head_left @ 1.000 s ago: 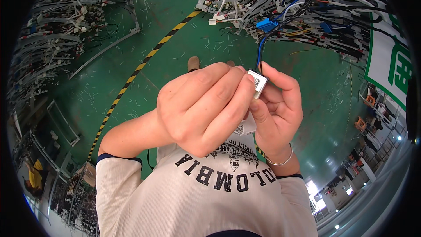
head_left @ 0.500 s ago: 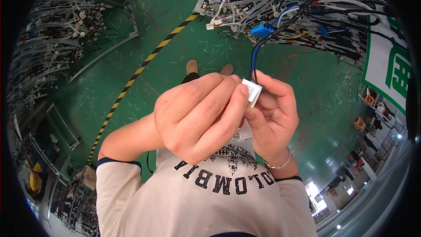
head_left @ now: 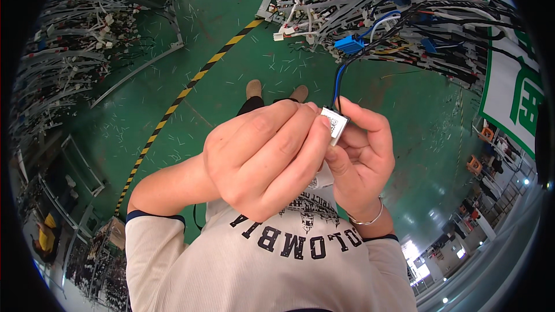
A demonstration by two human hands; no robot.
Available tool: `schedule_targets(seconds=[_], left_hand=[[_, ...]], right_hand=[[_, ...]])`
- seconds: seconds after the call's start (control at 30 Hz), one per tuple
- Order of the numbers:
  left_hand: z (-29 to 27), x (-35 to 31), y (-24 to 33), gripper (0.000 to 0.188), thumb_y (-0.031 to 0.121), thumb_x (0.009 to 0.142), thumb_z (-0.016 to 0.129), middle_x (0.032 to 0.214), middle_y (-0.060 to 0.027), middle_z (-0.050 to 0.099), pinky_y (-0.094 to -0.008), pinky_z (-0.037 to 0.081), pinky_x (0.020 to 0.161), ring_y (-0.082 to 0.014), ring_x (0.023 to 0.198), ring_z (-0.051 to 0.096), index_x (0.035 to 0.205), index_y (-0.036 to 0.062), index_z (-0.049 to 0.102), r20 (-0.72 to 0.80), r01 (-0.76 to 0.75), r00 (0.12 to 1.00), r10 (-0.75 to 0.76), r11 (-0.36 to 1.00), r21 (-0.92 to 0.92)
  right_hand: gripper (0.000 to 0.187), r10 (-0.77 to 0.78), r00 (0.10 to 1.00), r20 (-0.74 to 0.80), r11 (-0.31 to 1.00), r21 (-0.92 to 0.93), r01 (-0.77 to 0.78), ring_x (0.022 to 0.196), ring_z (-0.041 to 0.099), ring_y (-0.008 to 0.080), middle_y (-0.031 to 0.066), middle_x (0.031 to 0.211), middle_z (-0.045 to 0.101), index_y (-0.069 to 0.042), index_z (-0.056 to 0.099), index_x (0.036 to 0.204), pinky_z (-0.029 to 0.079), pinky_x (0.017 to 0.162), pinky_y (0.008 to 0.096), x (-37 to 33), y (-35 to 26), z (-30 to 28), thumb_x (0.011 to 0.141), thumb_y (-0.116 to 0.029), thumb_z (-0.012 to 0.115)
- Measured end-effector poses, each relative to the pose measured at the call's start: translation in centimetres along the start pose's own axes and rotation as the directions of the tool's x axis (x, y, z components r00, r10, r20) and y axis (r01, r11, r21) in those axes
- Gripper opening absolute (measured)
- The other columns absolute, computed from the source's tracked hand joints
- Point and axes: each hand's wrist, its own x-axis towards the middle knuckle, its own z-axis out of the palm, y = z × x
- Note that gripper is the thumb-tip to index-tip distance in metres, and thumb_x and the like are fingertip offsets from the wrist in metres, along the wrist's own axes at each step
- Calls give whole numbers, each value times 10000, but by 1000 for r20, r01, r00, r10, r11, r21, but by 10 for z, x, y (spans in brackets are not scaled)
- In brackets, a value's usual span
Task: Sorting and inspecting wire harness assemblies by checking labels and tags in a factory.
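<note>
The left hand (head_left: pixel 263 159) is pinching the left edge of a small white block (head_left: pixel 339 123) with its fingertips, its thumb mostly hidden; the right hand (head_left: pixel 364 156) is gripping the same block, thumb at the near end and index finger curling by the far end. The block is sitting between the hands, in front of the chest, showing a square printed code. Compared with a second ago, both hands are holding it slightly nearer the body and a touch farther left, and both shoes (head_left: pixel 253 88) are now showing beyond them; the pinch is looking the same, so the work is seemingly staying at a careful fingertip stage. Blue and black wires (head_left: pixel 337 84) are running from the block's far end toward a blue connector (head_left: pixel 350 44) and a thick wire bundle (head_left: pixel 324 0) at far right. Another bundle (head_left: pixel 87 40) is filling the far left, and striped tape (head_left: pixel 185 89) is crossing the green floor (head_left: pixel 225 23) between.
</note>
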Motion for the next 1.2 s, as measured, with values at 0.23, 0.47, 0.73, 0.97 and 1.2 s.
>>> schedule_targets(seconds=[0.23, 0.47, 0.73, 0.97, 1.2], left_hand=[[-5, 4, -5, 421, 118, 493, 609, 801, -163, 646, -291, 559, 603, -253, 721, 645, 854, -94, 647, 125, -24, 992, 22, 1000, 12], [-6, 12, -10, 401, -17, 589, 689, 904, -178, 668, -323, 540, 640, -291, 757, 653, 979, -110, 665, 209, 56, 977, -34, 993, -102], [1, 6, 3, 640, 59, 636, 690, 1123, -108, 576, -384, 478, 848, -296, 1006, 547, 1273, 63, 640, 309, 378, 904, -294, 888, -262], [21, 1, -28, 437, -23, 771, 565, 1112, -145, 601, -388, 512, 878, -308, 981, 624, 1189, 57, 664, 361, 585, 811, -460, 622, -521], [78, 55, -123, 400, 30, 847, 627, 1152, -146, 577, -381, 523, 820, -255, 937, 631, 1244, 75, 605, -73, 603, 763, -642, 749, -275]], right_hand=[[452, -14, 1000, 0, 999, -33, 14, 813, 642, 102, 161, 1079, 672, 68, 406, 1357, 534, 677, 215, 3, 1, -3, 954, 3, 600], [447, 37, 998, -53, 998, 43, -34, 837, 640, 101, 155, 1105, 670, 49, 427, 1355, 537, 698, 212, 10, 1, -7, 947, 8, 606], [427, -43, 998, -52, 999, 20, 44, 811, 636, 124, 169, 1081, 669, 60, 418, 1345, 524, 697, 226, 10, 0, -15, 964, -20, 595], [400, 4, 982, -188, 993, -118, -27, 710, 579, 72, 223, 1165, 665, 40, 441, 1325, 496, 661, 198, 13, 18, -34, 959, -27, 587], [615, 33, 882, -471, 967, -207, -146, 746, 579, 71, 192, 1195, 618, -40, 305, 1442, 488, 671, 193, 23, 40, -56, 915, -2, 619]])
